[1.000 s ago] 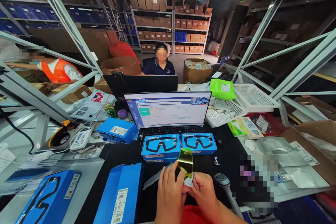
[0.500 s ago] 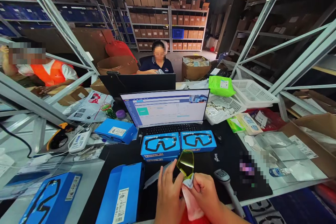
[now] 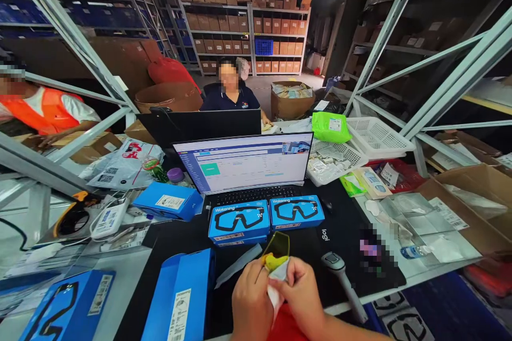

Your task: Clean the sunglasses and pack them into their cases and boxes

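Observation:
A yellow tinted lens (image 3: 278, 249) sticks up between my two hands at the near edge of a black desk mat (image 3: 344, 234). My left hand (image 3: 250, 301) is closed, pinching a small white cloth (image 3: 277, 277) against the lens's lower edge. My right hand (image 3: 302, 295) is closed on the same cloth and lens from the right. Just beyond the lens lie two blue goggle boxes (image 3: 266, 216) side by side, in front of a keyboard and a lit monitor (image 3: 244, 161).
An open blue box (image 3: 180, 295) lies left of my hands, another blue box (image 3: 66, 311) further left. A grey handheld scanner (image 3: 340, 277) lies to the right. White baskets (image 3: 376, 138), a green parcel (image 3: 330, 127) and cardboard boxes stand at the right. Two people work behind the monitor.
The lens has sunk lower between my hands and tilted, and the cloth now covers more of its bottom. The view has shifted leftward and down.

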The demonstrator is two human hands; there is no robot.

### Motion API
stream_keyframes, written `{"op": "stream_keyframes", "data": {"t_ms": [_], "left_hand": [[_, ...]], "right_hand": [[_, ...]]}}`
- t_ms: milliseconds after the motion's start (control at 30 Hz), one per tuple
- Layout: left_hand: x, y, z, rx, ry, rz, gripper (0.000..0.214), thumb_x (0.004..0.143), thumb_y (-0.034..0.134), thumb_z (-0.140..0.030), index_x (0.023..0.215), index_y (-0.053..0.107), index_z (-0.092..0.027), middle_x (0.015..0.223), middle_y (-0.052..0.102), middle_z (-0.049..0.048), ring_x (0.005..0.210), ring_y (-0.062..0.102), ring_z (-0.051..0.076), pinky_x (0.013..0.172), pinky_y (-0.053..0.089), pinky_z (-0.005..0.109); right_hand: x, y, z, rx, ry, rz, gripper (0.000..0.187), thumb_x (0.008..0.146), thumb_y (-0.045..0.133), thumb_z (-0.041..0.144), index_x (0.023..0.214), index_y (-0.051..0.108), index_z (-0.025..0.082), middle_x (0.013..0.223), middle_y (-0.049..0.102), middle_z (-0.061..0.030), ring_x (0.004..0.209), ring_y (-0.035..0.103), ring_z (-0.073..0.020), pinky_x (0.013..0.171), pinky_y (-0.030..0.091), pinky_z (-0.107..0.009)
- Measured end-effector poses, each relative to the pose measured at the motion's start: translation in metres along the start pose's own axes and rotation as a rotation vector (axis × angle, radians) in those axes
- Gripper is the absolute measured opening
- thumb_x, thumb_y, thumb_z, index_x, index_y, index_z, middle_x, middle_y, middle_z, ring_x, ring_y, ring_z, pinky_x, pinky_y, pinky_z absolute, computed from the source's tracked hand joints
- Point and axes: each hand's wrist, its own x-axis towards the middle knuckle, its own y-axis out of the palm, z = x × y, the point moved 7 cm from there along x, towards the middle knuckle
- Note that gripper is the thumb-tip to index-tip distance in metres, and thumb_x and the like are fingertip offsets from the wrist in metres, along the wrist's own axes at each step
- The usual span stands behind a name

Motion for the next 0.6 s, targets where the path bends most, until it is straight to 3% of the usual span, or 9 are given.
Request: {"op": "stream_keyframes", "data": {"t_ms": [100,233,300,367,433,533,600], "left_hand": [[0.001,-0.005,0.003,0.007,0.049,-0.031,0.020,0.092,0.047,-0.016,0.085,0.066,-0.019,0.081,0.074,0.0088,0.078,0.072,0.022,0.065,0.061,0.028],[0.007,-0.007,0.000,-0.083,0.116,0.047,0.024,0.089,0.046,-0.010,0.091,0.067,-0.021,0.085,0.074,0.0055,0.083,0.071,0.020,0.080,0.061,0.030],[0.006,-0.006,0.000,-0.099,0.117,0.071,0.025,0.089,0.046,-0.008,0.092,0.066,-0.021,0.085,0.073,0.0045,0.083,0.071,0.019,0.086,0.060,0.032],[0.004,-0.003,0.002,-0.064,0.091,0.081,0.021,0.090,0.048,-0.011,0.095,0.066,-0.021,0.087,0.074,0.0056,0.085,0.071,0.020,0.087,0.059,0.034],[0.000,0.002,0.006,-0.042,0.020,0.103,0.015,0.092,0.052,-0.017,0.096,0.067,-0.020,0.087,0.073,0.0068,0.083,0.071,0.022,0.078,0.060,0.033],[-0.005,0.010,0.015,-0.116,-0.128,0.157,0.014,0.092,0.053,-0.021,0.091,0.068,-0.021,0.082,0.072,0.0061,0.074,0.069,0.020,0.061,0.056,0.026],[-0.005,0.014,0.018,-0.186,-0.191,0.203,0.018,0.091,0.051,-0.016,0.092,0.068,-0.021,0.083,0.072,0.0058,0.074,0.069,0.019,0.061,0.055,0.025]], "right_hand": [[0.004,0.006,0.007,-0.002,0.001,0.029,0.055,0.050,0.087,0.021,0.048,0.032,0.022,0.054,0.041,0.0062,0.054,0.033,-0.0103,0.050,0.030,-0.023],[0.032,0.010,0.019,0.345,0.230,0.083,0.062,0.050,0.090,0.034,0.056,0.029,0.023,0.053,0.042,0.0078,0.050,0.037,-0.0093,0.050,0.034,-0.022],[0.039,0.013,0.023,0.437,0.249,0.071,0.067,0.051,0.090,0.040,0.058,0.026,0.023,0.056,0.045,0.0071,0.052,0.041,-0.0099,0.052,0.038,-0.023],[0.036,0.014,0.018,0.396,0.197,0.022,0.065,0.056,0.088,0.045,0.059,0.027,0.024,0.055,0.042,0.0074,0.051,0.038,-0.0096,0.050,0.036,-0.023],[0.025,0.014,0.009,0.252,0.099,-0.017,0.061,0.062,0.085,0.046,0.057,0.029,0.024,0.053,0.036,0.0083,0.050,0.030,-0.0090,0.047,0.030,-0.022],[0.011,0.015,-0.002,0.019,-0.019,-0.005,0.059,0.063,0.084,0.042,0.052,0.029,0.023,0.052,0.033,0.0082,0.052,0.024,-0.0088,0.047,0.024,-0.022],[0.014,0.014,-0.002,-0.018,-0.008,0.032,0.060,0.060,0.086,0.040,0.050,0.029,0.023,0.051,0.032,0.0084,0.052,0.024,-0.0085,0.048,0.023,-0.022]]}}
